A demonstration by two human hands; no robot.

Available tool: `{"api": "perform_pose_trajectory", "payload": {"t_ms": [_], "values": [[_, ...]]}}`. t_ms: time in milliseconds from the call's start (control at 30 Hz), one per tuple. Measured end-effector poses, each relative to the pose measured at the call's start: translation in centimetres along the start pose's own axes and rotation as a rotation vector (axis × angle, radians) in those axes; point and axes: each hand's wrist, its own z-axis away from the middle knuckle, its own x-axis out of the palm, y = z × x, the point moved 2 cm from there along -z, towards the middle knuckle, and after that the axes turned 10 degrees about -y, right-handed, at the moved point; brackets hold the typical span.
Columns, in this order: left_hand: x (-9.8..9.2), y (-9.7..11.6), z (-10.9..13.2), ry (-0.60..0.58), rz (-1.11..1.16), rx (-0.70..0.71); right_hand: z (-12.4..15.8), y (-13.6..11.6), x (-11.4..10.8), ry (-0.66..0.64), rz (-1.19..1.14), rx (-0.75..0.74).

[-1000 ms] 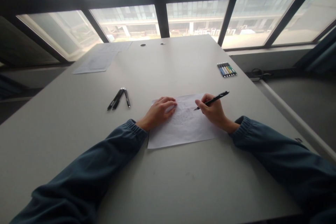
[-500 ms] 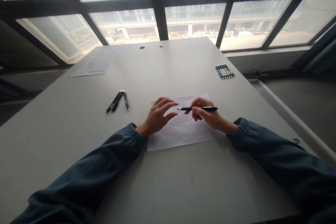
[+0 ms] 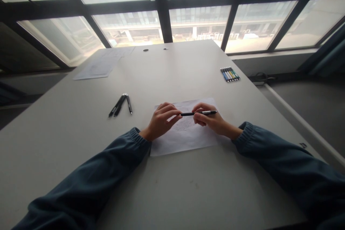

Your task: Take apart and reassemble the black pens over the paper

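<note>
A white sheet of paper (image 3: 185, 138) with a faint pencil drawing lies on the grey table (image 3: 172, 179) in front of me. Both hands hover over it with a black pen (image 3: 198, 113) held level between them. My right hand (image 3: 212, 120) grips the pen's barrel. My left hand (image 3: 161, 120) pinches the pen's tip end with its fingertips. Both arms wear dark blue sleeves.
Three black pens (image 3: 120, 104) lie to the left of the sheet. A row of several coloured pens (image 3: 230, 74) sits at the right near the table edge. More papers (image 3: 101, 65) lie at the far left corner. Large windows stand behind the table.
My right hand lifted the pen off the paper and turned it level. My left hand rose from the sheet and took hold of the pen's tip end.
</note>
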Motion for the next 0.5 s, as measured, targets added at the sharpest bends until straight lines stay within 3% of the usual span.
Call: {"api": "perform_pose_trajectory", "payload": {"t_ms": [233,500], "values": [[-0.2,-0.8,0.1,0.145,0.011,-0.141,-0.5,0.6,-1.5,0.190,-0.397,0.067],[-0.4,-1.2,0.3,0.146,0.039,-0.156,-0.2,0.7,-1.7,0.208,-0.380,0.078]]}}
